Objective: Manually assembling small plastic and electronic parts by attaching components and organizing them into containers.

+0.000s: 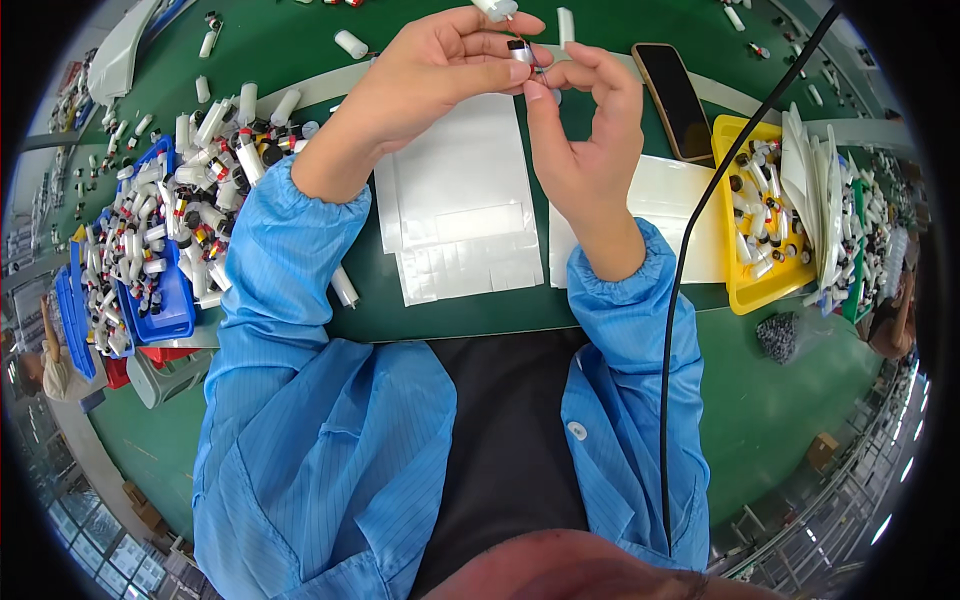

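Observation:
Over the far part of the green table, my left hand (pixel 430 75) grips a small silver cylinder with a black end (pixel 520 52) between thumb and fingers. A white cylinder (pixel 494 8) sits just beyond it at the top edge of the view, by the same fingers, with a thin reddish wire between the two. My right hand (pixel 592 140) comes in from the right, its thumb and index finger pinched close under the silver cylinder. What lies in that pinch is too small to make out. Below both hands lie white sheets (pixel 460 215).
At left, white cylindrical parts (pixel 210 180) heap over a blue bin (pixel 170 328). A yellow tray (pixel 745 298) of similar parts stands at right, near a phone (pixel 670 100) and another white sheet (pixel 690 220). A black cable (pixel 688 225) hangs across the right side.

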{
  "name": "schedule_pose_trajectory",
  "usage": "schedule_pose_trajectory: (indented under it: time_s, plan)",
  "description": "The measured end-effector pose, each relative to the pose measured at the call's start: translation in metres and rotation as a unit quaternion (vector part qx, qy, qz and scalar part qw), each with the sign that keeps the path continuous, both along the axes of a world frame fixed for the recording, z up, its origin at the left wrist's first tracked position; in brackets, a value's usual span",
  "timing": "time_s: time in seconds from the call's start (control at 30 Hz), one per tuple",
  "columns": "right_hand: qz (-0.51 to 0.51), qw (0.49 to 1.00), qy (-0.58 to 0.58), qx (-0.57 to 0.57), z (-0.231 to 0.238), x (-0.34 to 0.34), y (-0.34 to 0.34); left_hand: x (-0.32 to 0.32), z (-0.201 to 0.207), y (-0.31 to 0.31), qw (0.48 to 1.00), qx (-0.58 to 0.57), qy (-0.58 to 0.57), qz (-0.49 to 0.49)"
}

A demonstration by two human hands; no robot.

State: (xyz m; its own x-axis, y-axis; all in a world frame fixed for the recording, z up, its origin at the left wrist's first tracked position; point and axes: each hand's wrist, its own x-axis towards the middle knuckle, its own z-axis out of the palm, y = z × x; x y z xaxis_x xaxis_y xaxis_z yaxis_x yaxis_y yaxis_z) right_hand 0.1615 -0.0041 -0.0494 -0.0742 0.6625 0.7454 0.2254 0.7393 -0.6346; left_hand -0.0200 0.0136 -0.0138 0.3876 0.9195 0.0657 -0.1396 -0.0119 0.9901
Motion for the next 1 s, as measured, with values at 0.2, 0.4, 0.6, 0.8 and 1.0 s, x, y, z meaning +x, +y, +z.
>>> schedule_pose_trajectory:
  time_s: [0.2, 0.4, 0.6, 0.8, 1.0]
  plan:
    - [0.127, 0.966, 0.188, -0.123, 0.010, 0.007, 0.003, -0.002, 0.002, 0.002, 0.993, -0.070, -0.098, -0.016]
    - [0.284, 0.877, 0.256, -0.291, 0.018, 0.026, 0.011, -0.003, -0.003, 0.003, 0.996, 0.052, 0.057, -0.034]
    - [0.216, 0.884, 0.215, -0.354, 0.017, 0.021, 0.009, 0.004, -0.004, -0.002, 0.993, 0.076, 0.088, -0.012]
    - [0.126, 0.928, 0.164, -0.310, 0.018, 0.015, 0.003, 0.004, -0.005, -0.006, 0.997, 0.068, 0.023, -0.029]
    - [0.165, 0.930, 0.174, -0.278, 0.013, 0.013, 0.003, 0.002, -0.001, -0.007, 0.997, 0.059, 0.047, -0.028]
